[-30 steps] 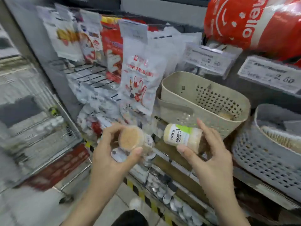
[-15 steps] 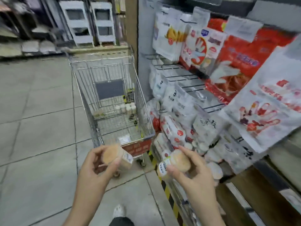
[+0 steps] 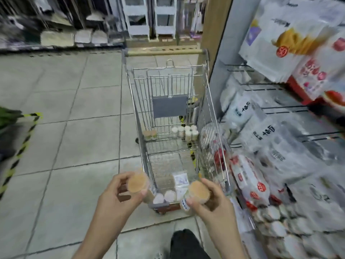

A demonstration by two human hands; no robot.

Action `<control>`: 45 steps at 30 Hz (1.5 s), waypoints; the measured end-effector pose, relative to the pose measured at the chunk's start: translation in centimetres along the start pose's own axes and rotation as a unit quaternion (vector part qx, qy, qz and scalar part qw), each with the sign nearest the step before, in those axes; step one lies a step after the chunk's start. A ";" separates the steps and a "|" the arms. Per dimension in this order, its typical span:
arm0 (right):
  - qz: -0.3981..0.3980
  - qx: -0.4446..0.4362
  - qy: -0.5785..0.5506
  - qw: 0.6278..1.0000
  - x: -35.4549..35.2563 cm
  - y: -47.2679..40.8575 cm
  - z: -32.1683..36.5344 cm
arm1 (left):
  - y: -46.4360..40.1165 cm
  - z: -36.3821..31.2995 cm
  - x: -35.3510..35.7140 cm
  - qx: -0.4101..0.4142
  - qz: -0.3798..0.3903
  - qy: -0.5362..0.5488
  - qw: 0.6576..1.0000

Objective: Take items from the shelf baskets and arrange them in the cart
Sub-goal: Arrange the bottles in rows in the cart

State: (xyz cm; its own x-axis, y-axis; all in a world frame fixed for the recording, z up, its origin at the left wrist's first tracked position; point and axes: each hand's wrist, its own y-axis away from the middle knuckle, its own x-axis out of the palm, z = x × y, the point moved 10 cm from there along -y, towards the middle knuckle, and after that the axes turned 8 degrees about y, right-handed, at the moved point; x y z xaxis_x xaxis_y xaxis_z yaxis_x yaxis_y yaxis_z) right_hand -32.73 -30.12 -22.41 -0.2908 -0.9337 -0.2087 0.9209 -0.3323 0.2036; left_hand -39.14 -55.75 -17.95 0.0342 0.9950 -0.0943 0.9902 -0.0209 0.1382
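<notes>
Two small round clear jars with tan contents are held, one in each hand, near the near end of the silver wire shopping cart [image 3: 168,113]. The left hand [image 3: 119,195] has fingers and thumb curled around the left jar [image 3: 137,183]; the right hand [image 3: 211,199] grips the right jar [image 3: 198,191] in the same way. One second ago the beige shelf basket was faced and the jars were just beside it; now the view has been turned to the cart, and the jars have been carried just above its near rim. So the taking step seems finished and the placing step is beginning. At the far end of the cart, a row of small white-capped jars [image 3: 184,132] is already arranged. Hanging white packets [image 3: 261,131] are seen on the right.
</notes>
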 end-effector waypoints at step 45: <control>0.144 -0.194 0.555 0.796 23.5 -59.9 -23.7 | -55.1 34.4 15.5 -0.034 0.020 -0.490 0.871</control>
State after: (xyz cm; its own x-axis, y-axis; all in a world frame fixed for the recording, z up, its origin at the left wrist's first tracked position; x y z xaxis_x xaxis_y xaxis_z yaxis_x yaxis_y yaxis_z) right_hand -88.59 -28.98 -62.17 0.1569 -0.1993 -0.9673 0.9813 0.1420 0.1299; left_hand -88.47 -42.54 -60.89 0.2003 0.4306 -0.8801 0.9765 -0.0147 0.2151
